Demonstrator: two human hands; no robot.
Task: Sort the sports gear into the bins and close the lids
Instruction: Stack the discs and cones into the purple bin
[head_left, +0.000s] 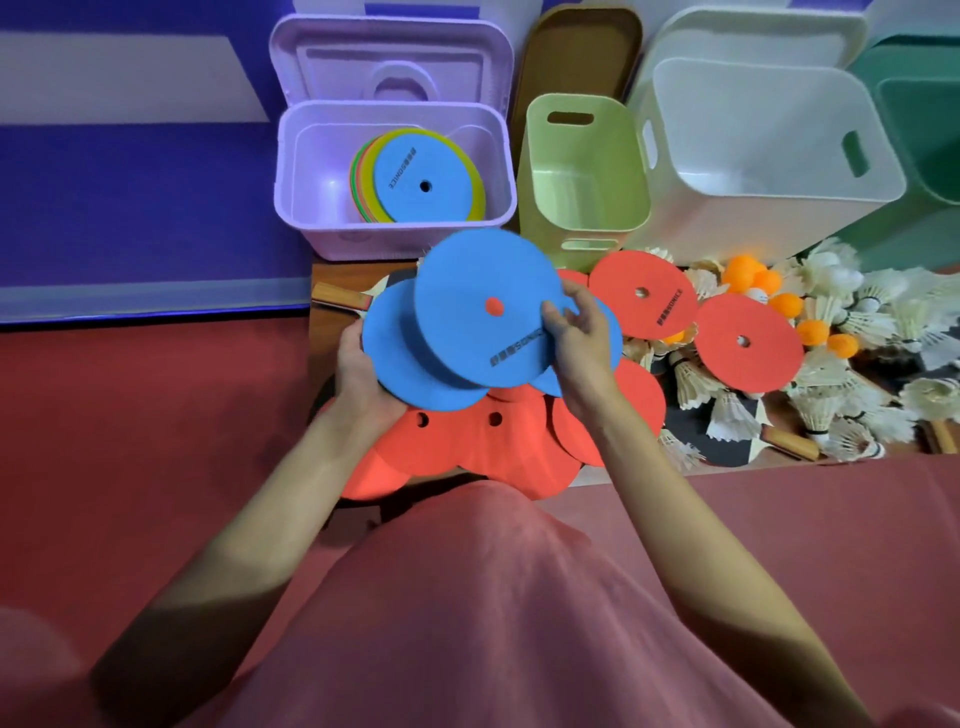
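The left hand (358, 364) gripped the near-left edge of a fanned batch of blue discs (483, 312), fingers curled under the lowest one, while the right hand (571, 332) pinched the right rim of the top disc, thumb on its face. The batch was held in the air above a heap of red discs (493, 441) on a low board, just in front of the lilac bin (311, 208).

That bin stood with its lid (389, 57) tipped back, and a stack of discs (421, 182), blue on top with yellow, green and orange rims below, lay inside it. To its right were a green bin (587, 208), a larger white bin (779, 171) and the edge of a teal bin (924, 145), the first two showing nothing inside. Two more red discs (644, 291) lay to the right among shuttlecocks (857, 312) and orange balls (748, 270); a paddle handle (337, 296) showed at the left.

The step in hand looked like gathering the blue discs for the lilac bin. The next move probably called for squaring the fan into one stack, then carrying it forward over the rim and setting it flat on the discs already there. The red discs, shuttlecocks and balls remained unsorted, and no lid was closed yet.
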